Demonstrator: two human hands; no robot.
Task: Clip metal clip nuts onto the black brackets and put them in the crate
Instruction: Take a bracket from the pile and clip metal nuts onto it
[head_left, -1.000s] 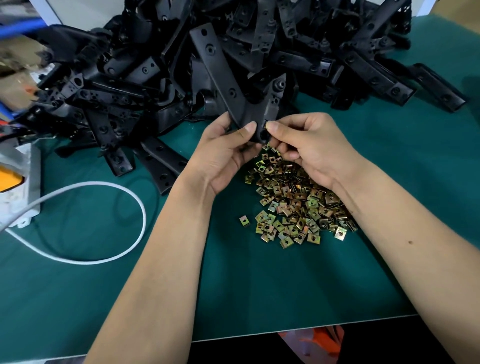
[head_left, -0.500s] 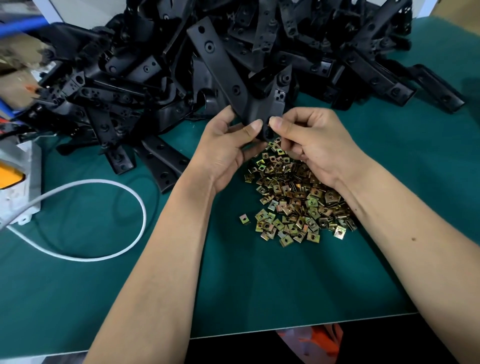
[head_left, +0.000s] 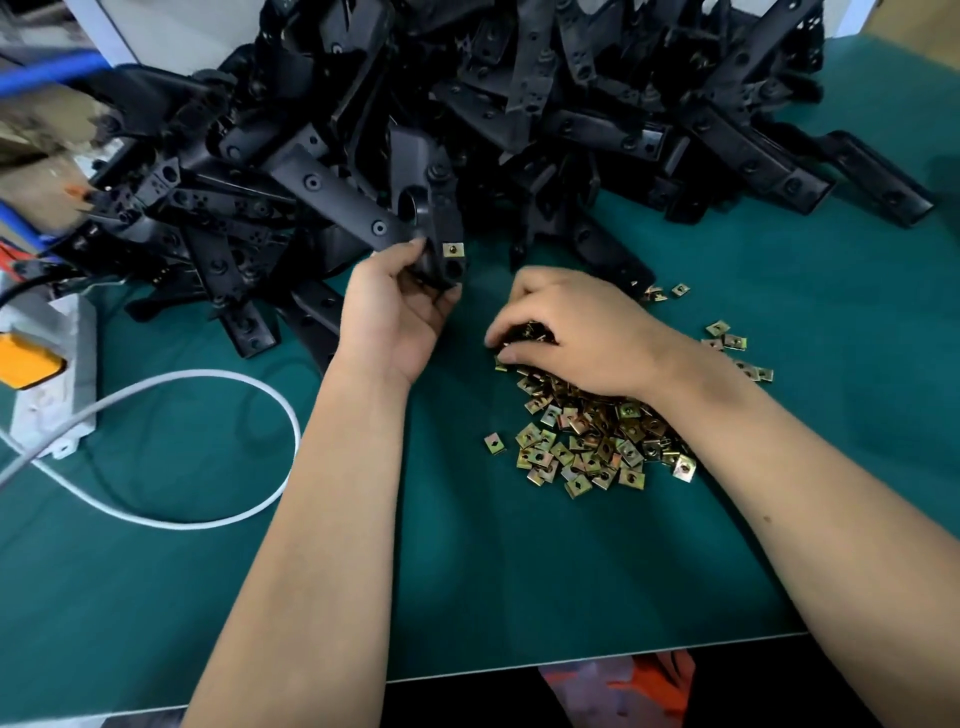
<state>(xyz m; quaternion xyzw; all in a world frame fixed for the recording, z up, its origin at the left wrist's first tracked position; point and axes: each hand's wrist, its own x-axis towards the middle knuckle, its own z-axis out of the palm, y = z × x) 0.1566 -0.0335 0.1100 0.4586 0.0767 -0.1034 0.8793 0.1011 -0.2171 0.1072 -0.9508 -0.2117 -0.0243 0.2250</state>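
Mid-cycle: left hand (head_left: 400, 312) grips a black bracket (head_left: 415, 218) at its lower end, held just in front of the bracket pile (head_left: 519, 104). One clip nut (head_left: 453, 250) already sits on its edge. Right hand (head_left: 582, 332) is down on the nut heap (head_left: 592, 441) beside the bracket, fingers curled into it; can't tell if a nut is actually pinched yet. Next, likely: lift one nut, line it up with the bracket's free hole and push on. Crate not in view.
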